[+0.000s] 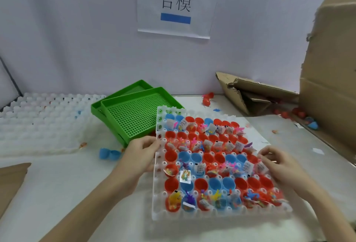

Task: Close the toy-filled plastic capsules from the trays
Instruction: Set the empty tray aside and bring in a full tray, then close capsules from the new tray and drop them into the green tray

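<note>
A white plastic tray (158, 174) lies on the table in front of me, its cells filled with open red and blue capsule halves (212, 164). Alternate rows hold small toys and paper slips; the rows between are empty halves. My left hand (141, 154) grips the tray's left edge, thumb on top. My right hand (279, 164) rests at the tray's right edge, fingers curled over the rim among the capsules; whether it pinches one is unclear.
Two stacked green perforated trays (133, 114) sit behind the white tray. Empty white trays (42, 122) lie at the left. A loose blue capsule (108, 154) lies near my left hand. Torn cardboard boxes (256, 95) and scattered red capsules (207, 99) stand at the right.
</note>
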